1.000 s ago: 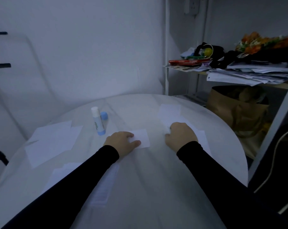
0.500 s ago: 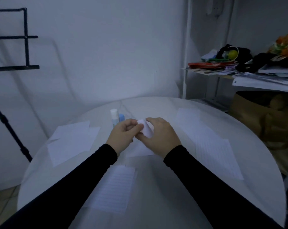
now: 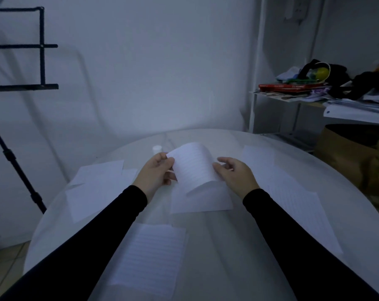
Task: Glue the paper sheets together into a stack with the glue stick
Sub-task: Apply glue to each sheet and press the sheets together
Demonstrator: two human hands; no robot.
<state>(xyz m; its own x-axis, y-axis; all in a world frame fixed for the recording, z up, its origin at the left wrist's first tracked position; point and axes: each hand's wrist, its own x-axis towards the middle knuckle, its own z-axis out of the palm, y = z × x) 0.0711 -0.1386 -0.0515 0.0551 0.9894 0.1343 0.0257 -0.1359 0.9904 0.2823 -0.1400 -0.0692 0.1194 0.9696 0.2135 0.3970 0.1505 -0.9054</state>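
Note:
A lined paper sheet [image 3: 192,165] curls upward above the round white table [image 3: 216,246]. My left hand [image 3: 156,174] pinches its left edge with thumb and fingers. My right hand [image 3: 234,174] holds its right edge. The sheet's lower end touches another sheet [image 3: 202,199] lying flat on the table beneath it. The glue stick [image 3: 157,148] stands behind my left hand; only its white top shows. More sheets lie around: overlapping ones at the left [image 3: 97,183], one near me [image 3: 150,257], and some at the right [image 3: 292,198].
A black stand [image 3: 17,161] rises left of the table. At the right a white shelf [image 3: 310,98] carries books, papers and dark clutter, with a brown paper bag [image 3: 353,157] under it. A plain wall stands behind the table.
Both hands came together from flat on the table and lifted a sheet; it now curls up between them. The camera view shifted left, and the hands moved apart along the sheet's edges.

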